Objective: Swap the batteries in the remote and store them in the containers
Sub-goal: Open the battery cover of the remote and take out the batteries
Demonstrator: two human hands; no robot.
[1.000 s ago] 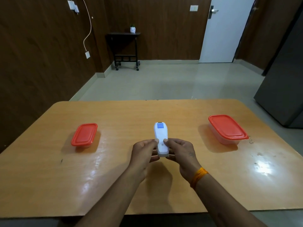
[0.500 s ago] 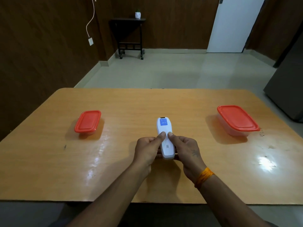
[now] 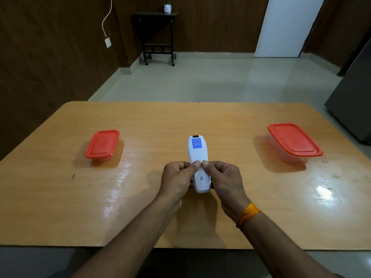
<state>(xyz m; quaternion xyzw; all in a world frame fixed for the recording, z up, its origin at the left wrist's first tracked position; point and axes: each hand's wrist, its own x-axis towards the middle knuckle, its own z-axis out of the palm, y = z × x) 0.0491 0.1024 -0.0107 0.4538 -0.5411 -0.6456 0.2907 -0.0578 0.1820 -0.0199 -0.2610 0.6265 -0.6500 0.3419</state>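
Both hands hold the white remote point(image 3: 198, 165) over the table point(image 3: 140, 207), back side up. The left hand point(image 3: 176, 180) and right hand point(image 3: 225, 180) curl around it, thumbs pressing the back cover. This looks like the opening step. Next, the thumbs likely must slide the cover off. Farther away sit the left container point(image 3: 102, 144) and the right container point(image 3: 294, 141), lids on.

Both hands, left point(image 3: 176, 178) and right point(image 3: 225, 180), grip the white remote point(image 3: 197, 155) over the table point(image 3: 140, 197).

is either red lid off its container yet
No, the left container and the right container both sit on the table with their red lids on.
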